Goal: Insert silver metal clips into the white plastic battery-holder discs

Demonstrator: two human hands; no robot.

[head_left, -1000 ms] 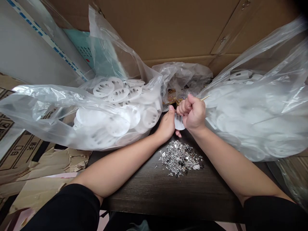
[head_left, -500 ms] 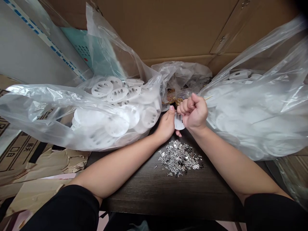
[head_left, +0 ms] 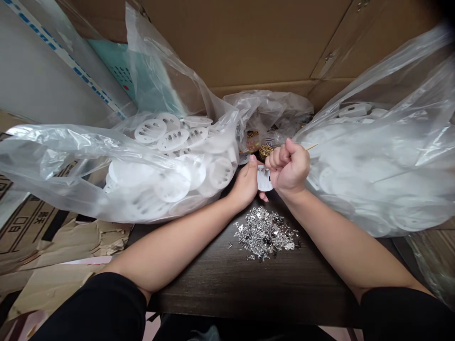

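My left hand (head_left: 245,183) is closed on the edge of a round white plastic disc (head_left: 264,179) with slots, thumb up along its side. Right beside it, my right hand (head_left: 289,166) is curled in a fist around a thin wooden stick (head_left: 312,147), whose pointed end sticks out to the right. The stick's other end is hidden by the fingers at the disc. Below both hands, a pile of small silver metal pieces (head_left: 263,232) lies on the dark wooden table (head_left: 220,284), with some black bits among them.
On the left lies a clear plastic bag (head_left: 71,142) with many slotted white discs (head_left: 174,139). Another clear bag (head_left: 384,175) of white parts stands on the right. Behind my hands is a smaller bag with gold-coloured pieces (head_left: 265,151). A cardboard wall (head_left: 263,42) closes off the back.
My right hand has shifted slightly to the right with the stick, uncovering a little more of the disc. My left hand stays in place.
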